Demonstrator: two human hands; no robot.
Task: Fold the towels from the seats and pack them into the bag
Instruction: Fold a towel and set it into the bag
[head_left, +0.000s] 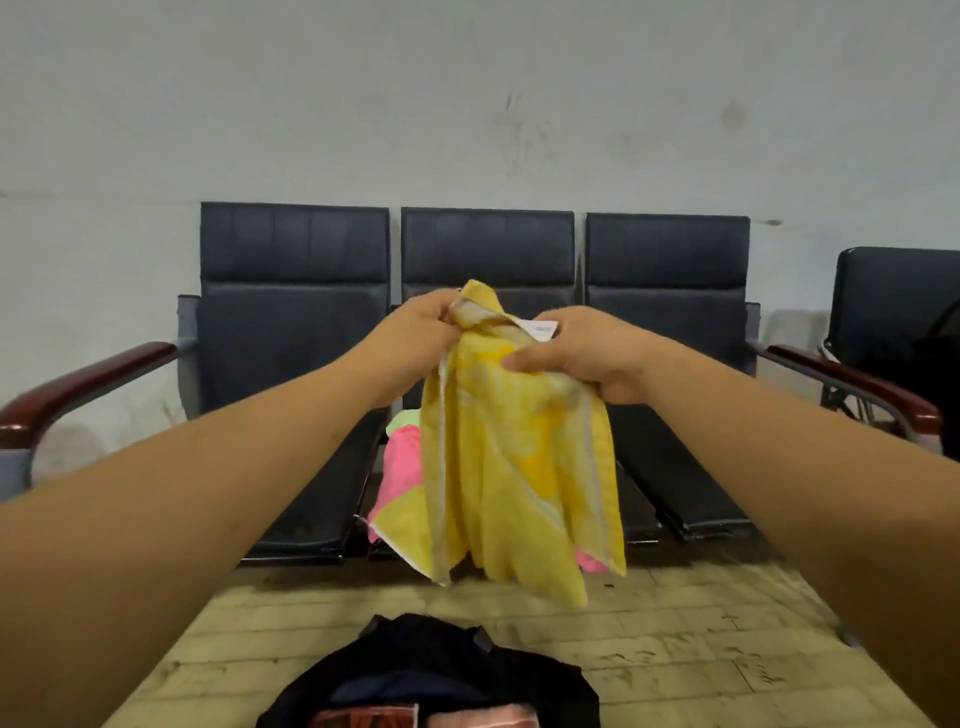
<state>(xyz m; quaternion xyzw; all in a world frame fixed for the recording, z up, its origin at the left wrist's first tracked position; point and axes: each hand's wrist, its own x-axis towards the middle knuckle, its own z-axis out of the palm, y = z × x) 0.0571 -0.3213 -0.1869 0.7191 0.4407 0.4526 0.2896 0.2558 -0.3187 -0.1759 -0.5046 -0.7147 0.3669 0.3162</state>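
The yellow towel (519, 467) looks light, soft and limp. It will sag wherever it is not held and will keep no shape by itself, so the best places to hold it are two corners along one short edge, spread apart so that it hangs flat.

It hangs in the middle of the frame, in front of the middle one of the seats (488, 249). Its top is bunched and its lower edge falls in loose folds toward the floor. The left hand (415, 338) grips the gathered top edge with curled fingers. Just beside it, the right hand (576, 358) pinches the cloth near a small white label (543, 330).

The cloth is pale yellow with brighter patches and a lighter stripe near each side edge.

Behind it, on the middle seat, lies a pink towel (402, 462) with a strip of light green above it.

The black bag (441, 660) sits open at the bottom centre of the frame, with what looks like folded cloth inside. The towel in hand is not yet folded.
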